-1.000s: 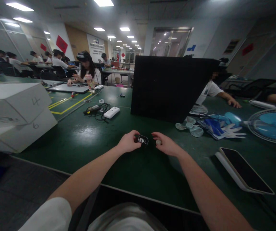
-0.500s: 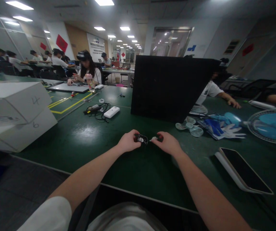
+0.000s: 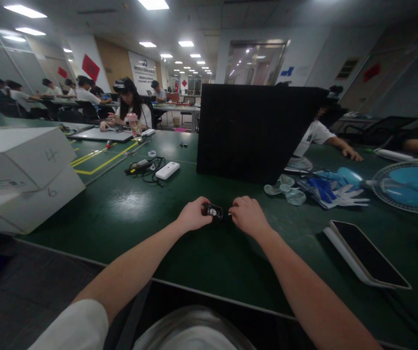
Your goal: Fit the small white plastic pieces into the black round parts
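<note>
My left hand (image 3: 195,214) is closed around one end of a small black device (image 3: 214,212), gripping it between thumb and fingers. A pale round part shows on the device's upper face; its exact kind is too small to tell. Just to the right, my right hand (image 3: 249,215) is closed, back of the hand upward, its fingertips pinched together. A tiny pale tip shows at those fingertips, and the rest is hidden by the fingers. A narrow gap separates the right fingertips from the device. Both hands are over the green table (image 3: 194,253).
A large black box (image 3: 245,133) stands ahead. White boxes (image 3: 30,165) are at left, a white power bank (image 3: 167,170) with cables ahead-left. Rightward lie fan blades (image 3: 287,189), gloves (image 3: 340,196), a blue fan (image 3: 413,184) and a phone (image 3: 371,253). Other people sit around.
My right hand has turned so its back faces up, and its fingers now cover most of the small pale piece. The left hand keeps its hold on the black device.
</note>
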Demonstrator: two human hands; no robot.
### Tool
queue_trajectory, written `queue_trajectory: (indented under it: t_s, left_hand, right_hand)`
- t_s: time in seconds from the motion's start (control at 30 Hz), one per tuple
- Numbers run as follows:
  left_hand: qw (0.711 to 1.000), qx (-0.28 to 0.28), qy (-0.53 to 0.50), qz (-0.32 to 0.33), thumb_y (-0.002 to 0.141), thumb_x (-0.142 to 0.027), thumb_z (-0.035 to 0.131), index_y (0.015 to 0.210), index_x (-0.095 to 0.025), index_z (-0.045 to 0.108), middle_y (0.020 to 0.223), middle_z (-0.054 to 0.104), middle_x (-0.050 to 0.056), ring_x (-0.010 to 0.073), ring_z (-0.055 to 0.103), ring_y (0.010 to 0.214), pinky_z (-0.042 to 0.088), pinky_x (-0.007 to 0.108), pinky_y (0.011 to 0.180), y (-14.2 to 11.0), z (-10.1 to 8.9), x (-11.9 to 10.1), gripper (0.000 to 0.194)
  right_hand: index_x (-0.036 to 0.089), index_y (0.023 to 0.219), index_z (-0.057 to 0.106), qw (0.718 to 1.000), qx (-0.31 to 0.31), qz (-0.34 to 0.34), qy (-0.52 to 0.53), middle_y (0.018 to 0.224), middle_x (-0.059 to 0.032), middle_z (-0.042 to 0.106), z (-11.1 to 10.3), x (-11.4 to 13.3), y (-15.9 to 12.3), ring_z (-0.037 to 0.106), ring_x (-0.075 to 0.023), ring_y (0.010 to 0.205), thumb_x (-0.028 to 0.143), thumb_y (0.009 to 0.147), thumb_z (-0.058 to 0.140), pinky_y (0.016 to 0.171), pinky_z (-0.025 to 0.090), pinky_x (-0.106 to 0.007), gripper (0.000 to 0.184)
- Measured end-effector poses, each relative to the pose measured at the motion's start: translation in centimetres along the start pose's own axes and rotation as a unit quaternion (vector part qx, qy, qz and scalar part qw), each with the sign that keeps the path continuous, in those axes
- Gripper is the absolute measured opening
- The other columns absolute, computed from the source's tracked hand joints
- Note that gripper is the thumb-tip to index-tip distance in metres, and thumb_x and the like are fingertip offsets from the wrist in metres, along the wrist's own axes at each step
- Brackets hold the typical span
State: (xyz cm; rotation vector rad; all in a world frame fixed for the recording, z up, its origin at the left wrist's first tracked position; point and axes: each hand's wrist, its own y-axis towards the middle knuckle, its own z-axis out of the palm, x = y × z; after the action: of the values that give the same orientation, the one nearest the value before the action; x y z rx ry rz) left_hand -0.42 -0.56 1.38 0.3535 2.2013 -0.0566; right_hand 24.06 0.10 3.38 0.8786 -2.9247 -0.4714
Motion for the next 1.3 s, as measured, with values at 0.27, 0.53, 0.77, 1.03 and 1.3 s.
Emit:
queue_trajectory:
  t_s: [0.27, 0.53, 0.77, 1.03, 1.3]
  left_hand:
    - [1.0, 0.008, -0.001, 0.014, 0.075, -0.026, 0.075, 0.121, -0.022, 0.06, 0.094, 0.076, 0.004, 0.0203, 0.072, 0.079, 0.053, 0.028, 0.071, -0.4, -0.2, -0.4, 0.049]
    - [0.999, -0.002, 0.021, 0.025, 0.074, -0.026, 0.074, 0.122, -0.022, 0.06, 0.09, 0.075, 0.003, 0.0187, 0.071, 0.077, 0.053, 0.028, 0.072, -0.1, 0.1, 0.2, 0.05]
    - [1.0, 0.0, 0.003, 0.025, 0.073, -0.024, 0.074, 0.12, -0.021, 0.061, 0.085, 0.073, 0.002, 0.0169, 0.069, 0.072, 0.051, 0.026, 0.066, 0.1, 0.4, 0.5, 0.049]
    - [0.999, 0.026, -0.035, 0.008, 0.074, -0.022, 0.074, 0.121, -0.019, 0.062, 0.087, 0.075, 0.004, 0.0171, 0.07, 0.074, 0.052, 0.027, 0.069, 0.0, 0.3, 0.2, 0.048]
    - [0.996, 0.045, -0.077, -0.026, 0.078, -0.028, 0.075, 0.127, -0.021, 0.059, 0.099, 0.076, 0.007, 0.0181, 0.072, 0.077, 0.053, 0.026, 0.066, 0.0, -0.1, 0.0, 0.052]
  right_hand:
    - [0.023, 0.093, 0.073, 0.939, -0.09, 0.142, 0.3, 0.087, -0.0033, 0.073, -0.6, 0.7, -0.4, 0.066, -0.0199, 0.074, 0.038, 0.088, 0.064, 0.068, 0.052, -0.035, 0.018]
    - [0.022, 0.089, 0.076, 0.932, -0.075, 0.134, 0.327, 0.079, -0.0026, 0.074, -0.8, 2.4, -0.3, 0.065, -0.0187, 0.067, 0.034, 0.086, 0.065, 0.063, 0.05, -0.032, 0.017]
    - [0.022, 0.089, 0.077, 0.931, -0.047, 0.125, 0.341, 0.076, -0.0021, 0.073, -0.5, 2.5, -0.3, 0.063, -0.0174, 0.064, 0.033, 0.087, 0.064, 0.06, 0.047, -0.03, 0.017]
    - [0.021, 0.089, 0.078, 0.9, -0.011, 0.138, 0.414, 0.074, -0.0024, 0.071, 0.5, 2.0, -0.1, 0.062, -0.0173, 0.065, 0.034, 0.081, 0.073, 0.062, 0.046, -0.03, 0.017]
    - [0.018, 0.102, 0.071, 0.665, -0.095, 0.347, 0.654, 0.066, -0.0024, 0.06, 1.2, -2.5, 0.1, 0.047, -0.0115, 0.051, 0.066, 0.093, 0.052, 0.042, 0.031, -0.023, 0.053]
